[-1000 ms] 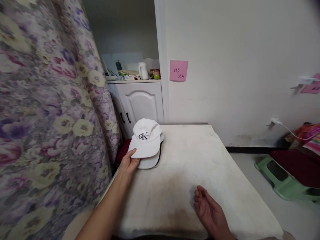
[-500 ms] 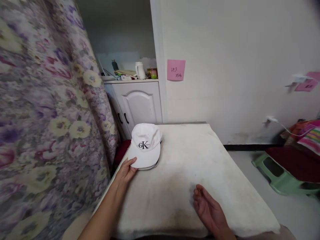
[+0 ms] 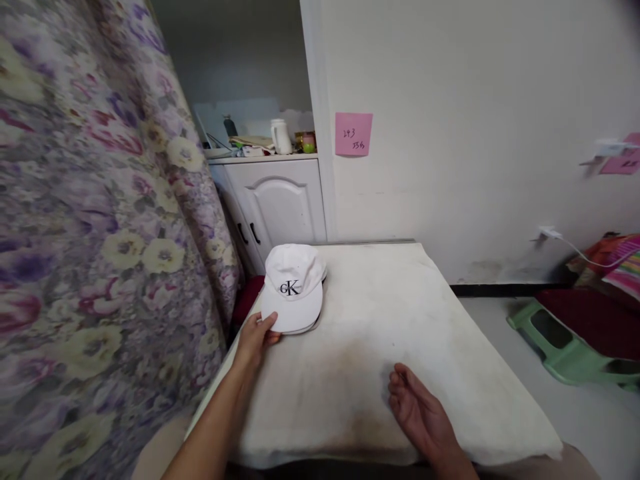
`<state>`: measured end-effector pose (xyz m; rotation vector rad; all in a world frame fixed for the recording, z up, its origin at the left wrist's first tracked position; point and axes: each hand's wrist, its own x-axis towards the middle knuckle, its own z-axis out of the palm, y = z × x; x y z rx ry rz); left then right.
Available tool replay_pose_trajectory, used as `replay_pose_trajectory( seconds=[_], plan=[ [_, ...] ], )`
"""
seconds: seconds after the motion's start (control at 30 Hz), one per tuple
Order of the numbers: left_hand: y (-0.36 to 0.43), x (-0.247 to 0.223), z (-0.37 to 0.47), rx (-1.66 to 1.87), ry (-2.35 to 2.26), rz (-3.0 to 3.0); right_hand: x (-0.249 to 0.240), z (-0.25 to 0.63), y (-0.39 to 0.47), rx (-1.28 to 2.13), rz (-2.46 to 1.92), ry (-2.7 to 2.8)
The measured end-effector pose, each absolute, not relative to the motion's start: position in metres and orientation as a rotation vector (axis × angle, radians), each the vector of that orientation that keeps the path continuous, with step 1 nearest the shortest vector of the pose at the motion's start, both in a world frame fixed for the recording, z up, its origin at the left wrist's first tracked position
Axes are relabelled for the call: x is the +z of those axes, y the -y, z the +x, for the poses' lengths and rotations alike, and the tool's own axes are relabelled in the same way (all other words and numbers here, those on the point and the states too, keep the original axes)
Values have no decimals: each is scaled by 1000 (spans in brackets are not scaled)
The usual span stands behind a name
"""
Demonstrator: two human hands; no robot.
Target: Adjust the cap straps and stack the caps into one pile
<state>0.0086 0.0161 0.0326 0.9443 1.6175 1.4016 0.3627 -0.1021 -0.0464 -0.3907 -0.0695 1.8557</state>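
Observation:
A white baseball cap (image 3: pixel 293 267) with black "CK" lettering lies at the far left of the covered table, its brim towards me. Another brim edge and a darker rim show beneath it, so it seems to sit on at least one more cap, mostly hidden. My left hand (image 3: pixel 256 335) pinches the left front of the brim, thumb on top and fingers underneath. My right hand (image 3: pixel 417 410) rests near the front of the table, apart from the cap, its fingers curled in and nothing visible in them.
The table (image 3: pixel 380 300) has a pale, stained cloth. A floral curtain (image 3: pixel 100 267) hangs close on the left. Behind stands a white cabinet (image 3: pixel 287 203) with a white jug (image 3: pixel 281 137) on top. A green stool (image 3: pixel 565 347) with a dark red top is at right.
The view has shifted slightly. My left hand stays on the brim, with more of its fingers showing under it. The right hand has hardly moved.

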Motion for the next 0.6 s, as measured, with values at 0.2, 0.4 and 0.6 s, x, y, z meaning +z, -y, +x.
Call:
replay_pose_trajectory(
  seconds=[0.2, 0.4, 0.6],
  plan=[
    [-5, 29, 37, 1496, -1872, 1272, -46, 362, 102, 1857, -409, 82],
    [-17, 29, 34, 1481, -1853, 1326, -44, 362, 103, 1848, -422, 104],
    [-19, 15, 14, 1599, -1776, 1144, -38, 350, 88, 1829, -515, 244]
  ],
)
